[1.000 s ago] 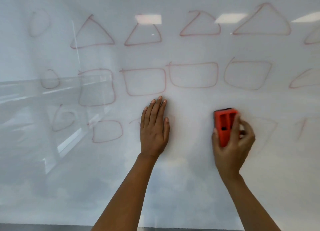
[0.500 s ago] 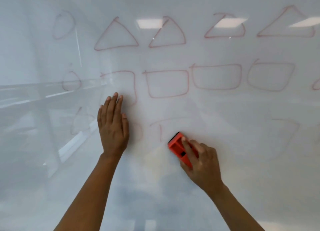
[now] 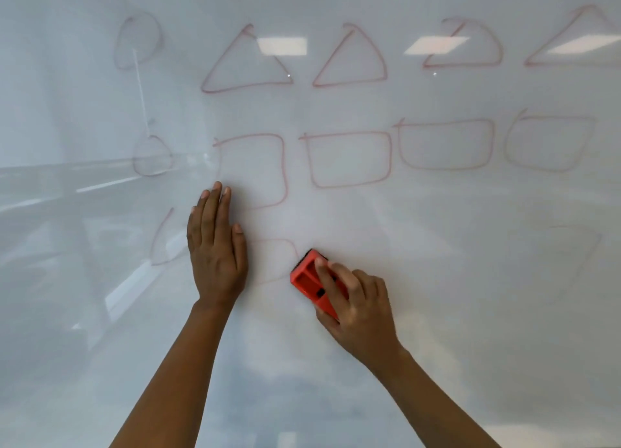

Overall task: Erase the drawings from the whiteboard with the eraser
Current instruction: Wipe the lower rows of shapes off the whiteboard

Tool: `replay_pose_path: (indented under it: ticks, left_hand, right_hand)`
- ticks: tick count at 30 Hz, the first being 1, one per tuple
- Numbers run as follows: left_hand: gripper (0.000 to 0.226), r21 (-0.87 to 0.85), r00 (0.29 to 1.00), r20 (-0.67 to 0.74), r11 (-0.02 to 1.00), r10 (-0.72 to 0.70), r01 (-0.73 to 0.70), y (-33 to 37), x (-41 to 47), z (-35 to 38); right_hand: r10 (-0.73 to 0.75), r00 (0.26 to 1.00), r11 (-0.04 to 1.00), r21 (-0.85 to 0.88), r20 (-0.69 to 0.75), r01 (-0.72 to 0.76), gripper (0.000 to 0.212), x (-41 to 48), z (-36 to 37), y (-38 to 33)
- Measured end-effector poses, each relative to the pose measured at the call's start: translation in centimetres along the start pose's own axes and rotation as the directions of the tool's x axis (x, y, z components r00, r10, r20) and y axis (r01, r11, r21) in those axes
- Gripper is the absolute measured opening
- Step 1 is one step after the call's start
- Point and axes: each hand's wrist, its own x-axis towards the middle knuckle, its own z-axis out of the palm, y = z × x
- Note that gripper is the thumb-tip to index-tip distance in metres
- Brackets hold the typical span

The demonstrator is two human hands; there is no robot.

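Logging the eraser (image 3: 307, 278): orange-red, ribbed plastic back, tilted, lying against the whiteboard (image 3: 453, 296) low and near centre. I see the right hand (image 3: 356, 301) gripping it, fingers curled over its back. The left hand (image 3: 215, 249) lies flat on the board just beside it, fingers straight. Red triangles (image 3: 247, 64) and rectangles (image 3: 349, 158) sit above.

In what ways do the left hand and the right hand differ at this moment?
The left hand lies flat on the whiteboard with straight fingers and holds nothing; the right hand curls its fingers round the orange eraser. The left hand is higher and points straight up; the right hand slants up and left. Both reach up to the same board.
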Motion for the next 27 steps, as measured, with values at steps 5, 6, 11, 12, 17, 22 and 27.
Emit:
replay_pose_path:
  ticks: [5,6,11,12,17,22,27]
  left_hand:
    - [0.045,-0.023,1.000,-0.006,1.000,-0.009,0.009,0.1,-0.2,0.1]
    - [0.045,-0.021,1.000,-0.006,1.000,-0.006,0.006,0.1,-0.2,0.1]
    - [0.045,-0.029,1.000,-0.013,0.999,-0.014,0.013,0.1,-0.3,0.1]
    - [0.045,-0.030,1.000,-0.013,0.999,-0.017,0.017,0.2,-0.3,0.1]
    - [0.045,-0.037,1.000,-0.014,0.999,-0.015,0.014,0.1,-0.2,0.1]
    - [0.045,-0.038,1.000,-0.016,0.999,-0.011,0.010,0.0,-0.3,0.1]
    - [0.045,-0.031,1.000,-0.011,1.000,-0.003,0.002,0.0,-0.2,0.1]
  right_hand:
    - [0.355,0.928,0.935,0.024,-0.110,-0.355,0.061,-0.3,-1.7,5.8]
    - [0.506,0.845,0.861,0.046,-0.176,-0.506,0.062,0.5,-2.0,6.6]
    - [0.712,0.628,0.684,0.106,-0.315,-0.722,0.065,4.0,-1.3,4.9]
    - [0.664,0.686,0.734,0.085,-0.298,-0.674,0.064,3.8,-0.9,3.7]
    - [0.100,0.995,0.995,0.022,-0.001,-0.100,0.058,-1.2,0.8,-3.0]
    - [-0.092,0.992,0.995,0.051,0.091,0.088,0.057,-3.7,0.1,-0.8]
    - [0.616,0.768,0.787,0.101,-0.176,-0.608,0.064,-0.1,-1.4,4.3]
